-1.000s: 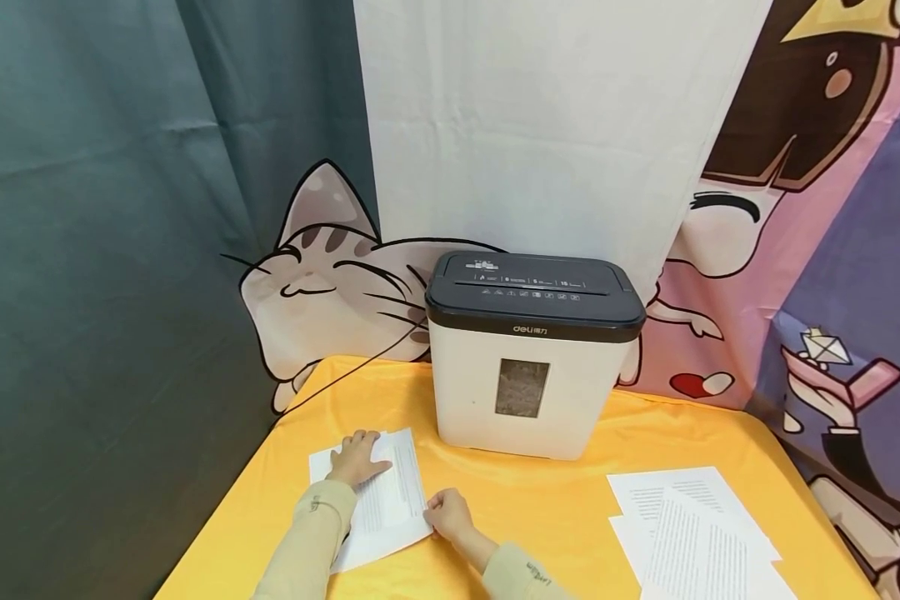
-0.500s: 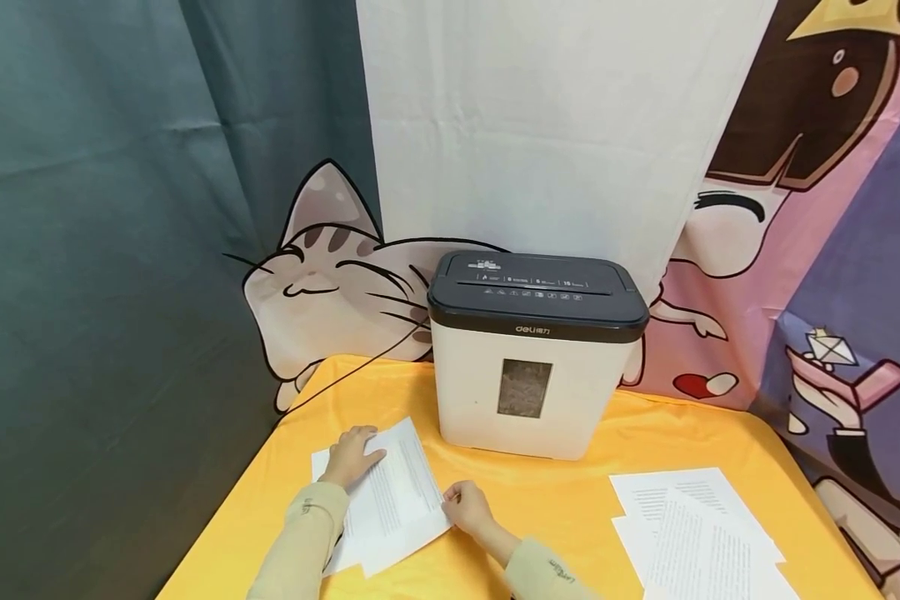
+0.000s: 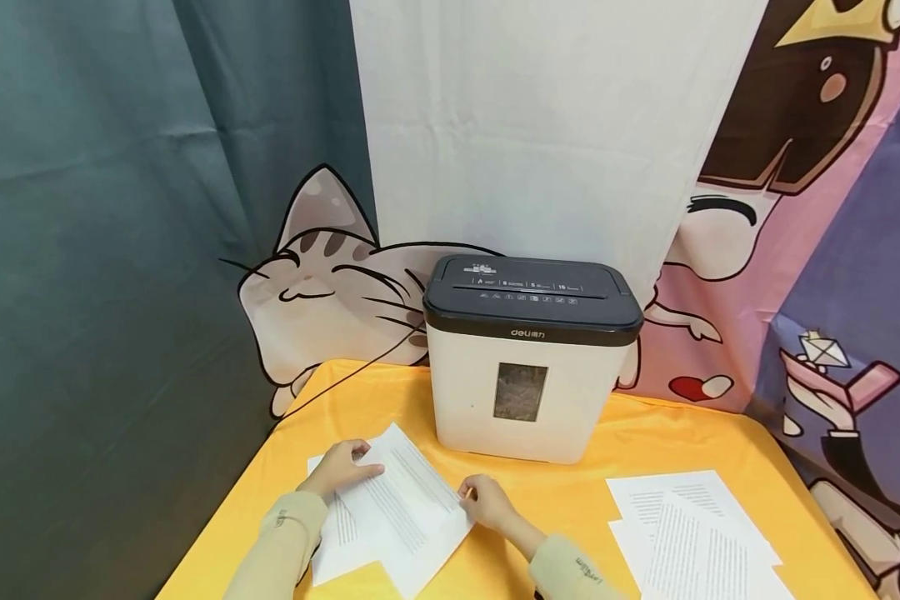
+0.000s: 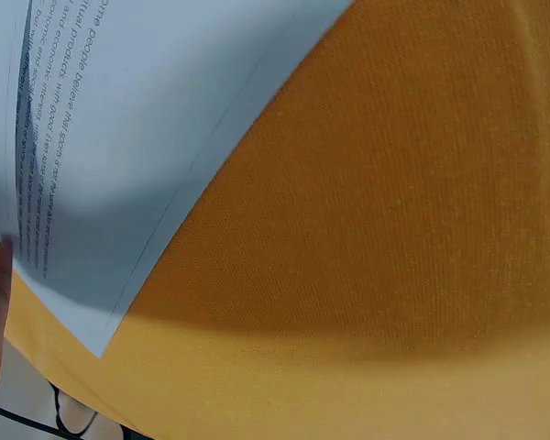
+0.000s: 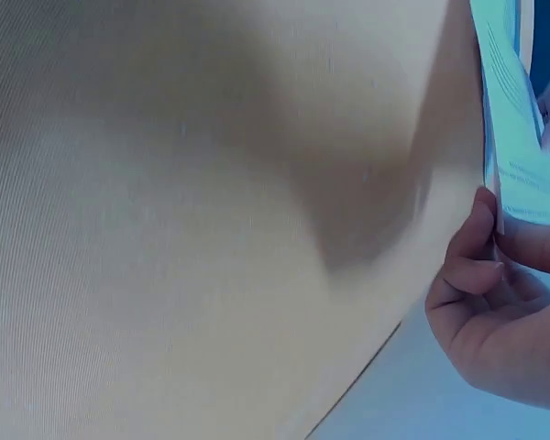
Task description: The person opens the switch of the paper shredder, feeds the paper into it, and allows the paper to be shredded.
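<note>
A printed sheet of paper (image 3: 412, 504) lies turned at an angle over another printed sheet (image 3: 333, 554) on the yellow cloth. My right hand (image 3: 491, 504) pinches the top sheet's right corner between thumb and fingers; the right wrist view shows this grip on the paper's edge (image 5: 522, 174). At the upper left of the sheets is my left hand (image 3: 341, 468), its thumb stretched over the top page and its fingers loosely bent. Only a sliver of that hand shows at the edge of the left wrist view, beside the paper (image 4: 119, 137).
A white paper shredder (image 3: 457, 400) with a dark lid and a slot stands at the back of the yellow-covered table (image 3: 540, 542). Several printed sheets (image 3: 690, 533) overlap at the right. Printed curtains hang behind, and a dark cable runs to the left of the shredder.
My right hand has moved right and slightly up with the corner, turning the top sheet and baring more of the one beneath. My left hand has shifted slightly left.
</note>
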`<state>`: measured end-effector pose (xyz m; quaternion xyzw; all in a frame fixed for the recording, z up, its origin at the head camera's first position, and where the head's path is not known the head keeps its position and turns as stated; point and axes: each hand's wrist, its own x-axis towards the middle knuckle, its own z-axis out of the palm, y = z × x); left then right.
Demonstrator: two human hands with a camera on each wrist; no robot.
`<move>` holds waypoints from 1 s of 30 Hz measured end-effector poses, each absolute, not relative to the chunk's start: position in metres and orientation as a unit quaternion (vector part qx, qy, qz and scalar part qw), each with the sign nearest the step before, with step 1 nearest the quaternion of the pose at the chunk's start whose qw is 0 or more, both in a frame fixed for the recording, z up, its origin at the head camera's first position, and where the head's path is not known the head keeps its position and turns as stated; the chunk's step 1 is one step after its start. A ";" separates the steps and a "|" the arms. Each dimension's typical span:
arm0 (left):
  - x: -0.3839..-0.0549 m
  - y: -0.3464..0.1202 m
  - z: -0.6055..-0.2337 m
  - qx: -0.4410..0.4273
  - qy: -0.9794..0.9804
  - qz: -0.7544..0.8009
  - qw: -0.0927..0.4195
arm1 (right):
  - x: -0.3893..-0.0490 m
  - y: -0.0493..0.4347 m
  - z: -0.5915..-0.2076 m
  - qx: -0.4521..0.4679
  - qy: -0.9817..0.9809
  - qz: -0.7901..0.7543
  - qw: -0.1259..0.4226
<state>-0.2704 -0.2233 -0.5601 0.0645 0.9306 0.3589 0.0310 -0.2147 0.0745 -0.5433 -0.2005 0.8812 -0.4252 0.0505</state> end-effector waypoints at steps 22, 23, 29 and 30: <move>-0.261 -0.210 -0.559 0.201 0.809 0.529 0.158 | -0.217 0.107 -0.531 -0.234 0.895 -0.376 0.058; -0.261 -0.209 -0.559 0.202 0.809 0.531 0.153 | -0.217 0.108 -0.531 -0.232 0.894 -0.380 0.060; -0.256 -0.203 -0.558 0.199 0.810 0.536 0.132 | -0.214 0.118 -0.533 -0.220 0.880 -0.415 0.068; -0.255 -0.203 -0.559 0.197 0.811 0.535 0.129 | -0.214 0.120 -0.534 -0.216 0.876 -0.425 0.071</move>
